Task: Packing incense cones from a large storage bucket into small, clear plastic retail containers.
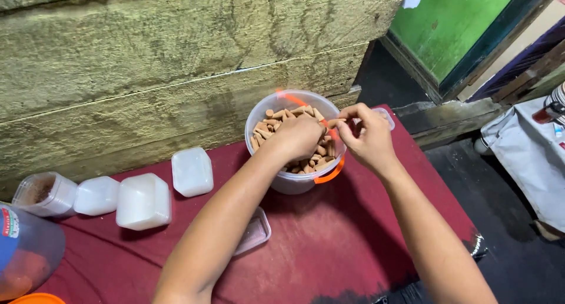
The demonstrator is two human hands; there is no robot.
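Cone point(336, 123) in R hand point(366, 140), prob. sideways

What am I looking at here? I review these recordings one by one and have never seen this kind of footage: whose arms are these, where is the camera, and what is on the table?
There is no machine: a person wears a camera on the head, looking down at their own bare arms. The left hand reaches into a clear bucket with an orange handle, full of small tan cones. The right hand pinches one cone between its fingers over the rim. The bucket stands on a red cloth. To the left lie white lidded boxes, a clear tray under the left forearm, and a big jar.
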